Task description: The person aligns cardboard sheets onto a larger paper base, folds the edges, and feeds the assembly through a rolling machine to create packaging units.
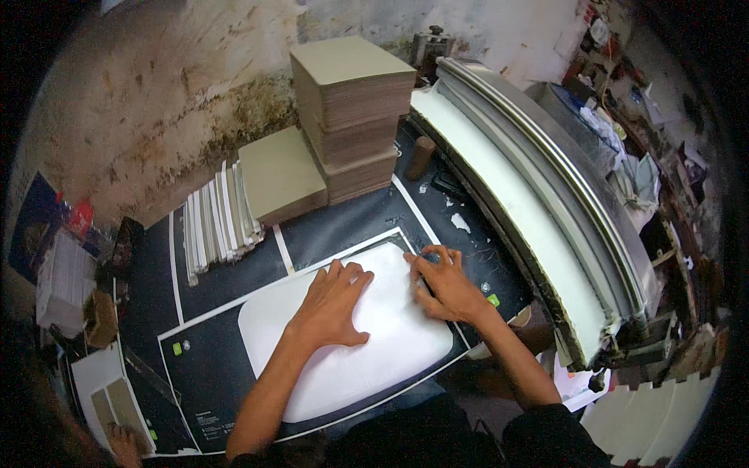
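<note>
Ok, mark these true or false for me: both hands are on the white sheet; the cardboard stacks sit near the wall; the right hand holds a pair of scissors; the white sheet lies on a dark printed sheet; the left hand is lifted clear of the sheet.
1. Both hands are on the white sheet. True: the left hand lies flat on it, the right hand presses at its far right edge.
2. The cardboard stacks sit near the wall. True.
3. The right hand holds a pair of scissors. False: no scissors show; its fingers press down at the sheet's edge.
4. The white sheet lies on a dark printed sheet. True.
5. The left hand is lifted clear of the sheet. False: it rests palm down on it.
</note>
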Action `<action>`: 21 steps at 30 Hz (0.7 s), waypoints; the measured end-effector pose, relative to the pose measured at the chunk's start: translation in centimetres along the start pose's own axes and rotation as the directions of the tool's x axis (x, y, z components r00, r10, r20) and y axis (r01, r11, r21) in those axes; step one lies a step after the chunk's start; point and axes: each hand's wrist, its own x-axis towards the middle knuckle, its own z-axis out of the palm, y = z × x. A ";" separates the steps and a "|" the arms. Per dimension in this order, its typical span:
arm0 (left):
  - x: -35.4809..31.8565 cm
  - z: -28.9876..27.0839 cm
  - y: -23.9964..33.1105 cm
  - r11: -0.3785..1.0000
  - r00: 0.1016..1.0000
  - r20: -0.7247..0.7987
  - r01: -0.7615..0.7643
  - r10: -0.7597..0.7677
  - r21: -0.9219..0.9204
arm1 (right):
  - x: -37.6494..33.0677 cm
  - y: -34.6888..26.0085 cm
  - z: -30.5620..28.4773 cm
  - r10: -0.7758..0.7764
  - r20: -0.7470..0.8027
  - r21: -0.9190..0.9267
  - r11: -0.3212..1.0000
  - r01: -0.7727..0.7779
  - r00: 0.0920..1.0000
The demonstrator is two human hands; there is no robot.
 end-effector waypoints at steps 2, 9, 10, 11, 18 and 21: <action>0.7 -0.1 0.3 0.998 0.996 0.078 0.037 -0.040 0.041 | 0.3 0.3 0.2 -0.012 -0.007 0.015 1.000 0.012 1.000; 1.0 -0.5 0.3 0.996 0.987 0.139 0.085 -0.087 0.019 | 3.4 0.5 0.9 -0.098 -0.042 0.047 0.994 0.100 0.994; 1.4 -0.5 0.4 0.997 0.987 0.143 0.071 -0.072 0.013 | 3.5 0.8 0.9 -0.085 -0.032 0.051 0.995 0.086 0.996; 1.7 -0.6 0.7 0.998 0.987 0.148 0.057 -0.057 0.007 | 3.4 1.0 1.0 -0.073 -0.022 0.053 0.996 0.074 0.997; 1.1 0.3 -0.3 0.999 0.994 0.099 0.043 -0.044 0.007 | 1.8 -0.5 -1.0 -0.003 0.054 -0.059 0.998 0.006 0.999; 0.7 0.3 0.0 0.999 0.996 0.080 0.043 -0.044 0.010 | 2.1 -1.8 -2.4 -0.025 -0.011 -0.032 0.999 0.025 1.000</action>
